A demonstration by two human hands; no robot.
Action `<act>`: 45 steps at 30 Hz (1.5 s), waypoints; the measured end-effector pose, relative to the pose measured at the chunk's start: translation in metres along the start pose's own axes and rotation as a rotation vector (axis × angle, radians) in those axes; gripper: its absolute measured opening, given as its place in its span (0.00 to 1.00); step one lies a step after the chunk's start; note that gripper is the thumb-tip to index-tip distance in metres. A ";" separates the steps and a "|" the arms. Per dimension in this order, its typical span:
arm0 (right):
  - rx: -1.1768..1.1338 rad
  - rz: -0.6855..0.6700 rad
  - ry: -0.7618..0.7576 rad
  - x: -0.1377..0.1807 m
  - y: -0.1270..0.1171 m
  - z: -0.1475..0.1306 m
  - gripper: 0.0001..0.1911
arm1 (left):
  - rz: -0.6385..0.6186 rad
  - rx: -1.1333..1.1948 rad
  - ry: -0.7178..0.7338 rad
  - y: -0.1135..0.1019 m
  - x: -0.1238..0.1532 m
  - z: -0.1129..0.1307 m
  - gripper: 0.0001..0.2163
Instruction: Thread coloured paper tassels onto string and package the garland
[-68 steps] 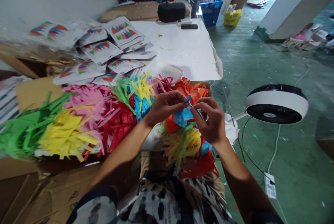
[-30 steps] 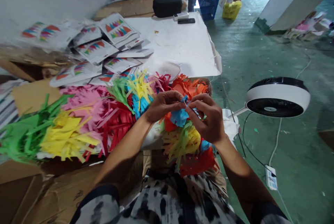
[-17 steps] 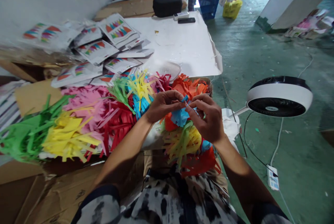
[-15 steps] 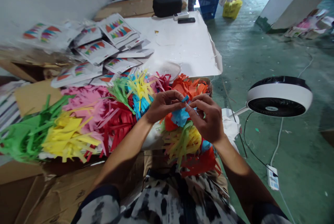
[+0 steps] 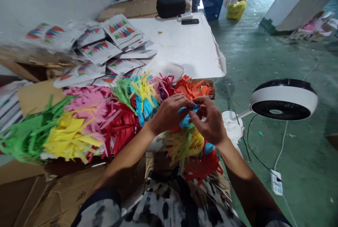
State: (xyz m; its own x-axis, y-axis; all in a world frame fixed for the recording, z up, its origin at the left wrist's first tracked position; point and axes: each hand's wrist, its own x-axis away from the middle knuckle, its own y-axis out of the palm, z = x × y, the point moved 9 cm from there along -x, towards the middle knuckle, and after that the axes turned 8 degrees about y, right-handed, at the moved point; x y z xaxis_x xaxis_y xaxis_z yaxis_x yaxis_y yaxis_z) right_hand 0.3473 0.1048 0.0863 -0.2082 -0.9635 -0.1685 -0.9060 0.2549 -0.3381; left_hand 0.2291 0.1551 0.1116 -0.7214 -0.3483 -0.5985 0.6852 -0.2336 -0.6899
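My left hand (image 5: 169, 112) and my right hand (image 5: 210, 121) meet at the centre, fingers pinched together on a blue fringed paper piece (image 5: 186, 120). The blue piece sits atop a hanging bunch of yellow, green and red fringed paper (image 5: 185, 144) over my lap. Just beyond my fingers lies an orange fringe pile (image 5: 192, 87). Whether a string runs between my fingertips is too small to tell.
Piles of green (image 5: 23, 135), yellow (image 5: 68, 139), pink (image 5: 87, 103) and red (image 5: 124, 124) fringed paper lie to the left. Printed packets (image 5: 100, 49) cover the white table (image 5: 190, 49). A white fan (image 5: 283, 98) stands on the green floor, with a power strip (image 5: 276, 186) beside it.
My hands have dropped slightly and closed tighter together over the blue piece, which is now largely covered by my fingers. The paper piles have not moved.
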 end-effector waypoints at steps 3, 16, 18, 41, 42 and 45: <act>-0.012 0.047 0.021 0.001 -0.005 0.000 0.09 | -0.022 -0.045 0.009 0.003 0.000 0.003 0.03; -0.125 0.267 -0.052 0.001 -0.031 0.000 0.04 | -0.093 -0.113 -0.108 0.018 0.018 -0.003 0.03; -0.343 0.351 -0.030 0.006 -0.043 0.001 0.05 | -0.169 -0.148 -0.085 0.032 0.021 0.000 0.03; -0.413 0.057 0.073 0.005 -0.007 0.004 0.07 | -0.164 -0.523 0.000 -0.032 0.014 -0.089 0.06; -0.388 0.043 0.084 0.003 -0.005 0.006 0.08 | -0.089 -0.526 -0.036 -0.044 0.011 -0.090 0.06; -0.317 0.020 0.128 -0.006 0.002 0.015 0.10 | 0.119 -0.553 -0.135 -0.076 0.005 -0.088 0.03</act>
State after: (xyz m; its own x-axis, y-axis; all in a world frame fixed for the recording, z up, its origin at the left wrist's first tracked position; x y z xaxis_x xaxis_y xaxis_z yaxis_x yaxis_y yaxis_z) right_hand 0.3522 0.1128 0.0726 -0.2531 -0.9663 -0.0476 -0.9667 0.2546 -0.0279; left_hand 0.1646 0.2516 0.1255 -0.5987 -0.4645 -0.6525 0.5798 0.3107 -0.7532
